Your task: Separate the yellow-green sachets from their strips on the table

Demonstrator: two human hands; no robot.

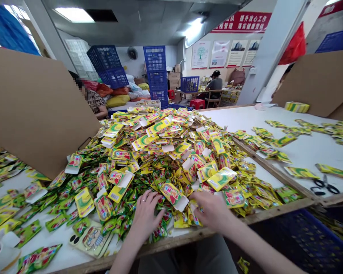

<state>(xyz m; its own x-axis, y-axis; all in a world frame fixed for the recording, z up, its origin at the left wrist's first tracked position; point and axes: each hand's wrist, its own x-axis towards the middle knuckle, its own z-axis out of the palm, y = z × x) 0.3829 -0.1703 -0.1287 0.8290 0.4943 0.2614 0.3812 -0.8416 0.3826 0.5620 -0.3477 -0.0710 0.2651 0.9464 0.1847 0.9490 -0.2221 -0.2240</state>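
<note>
My left hand [146,214] rests at the near edge of the pile, its fingers spread over green candy packets [125,217]. A ring is on one of its fingers. My right hand [212,211] has curled fingers, among yellow packets [180,220]; what lies between its fingers, if anything, I cannot make out. Between the two hands, a small yellow carton [173,195] with a red printed picture lies tilted, its white end flap open. Behind them rises a big heap of similar cartons [153,133], several with open flaps, on top of loose packets.
A phone in a cartoon case [91,239] and a white cup [2,255] sit at the near left. A large cardboard box [37,110] stands left. Black scissors [325,185] lie right, past a wooden strip [271,167]. A blue crate [311,236] is below; a person [215,84] sits far back.
</note>
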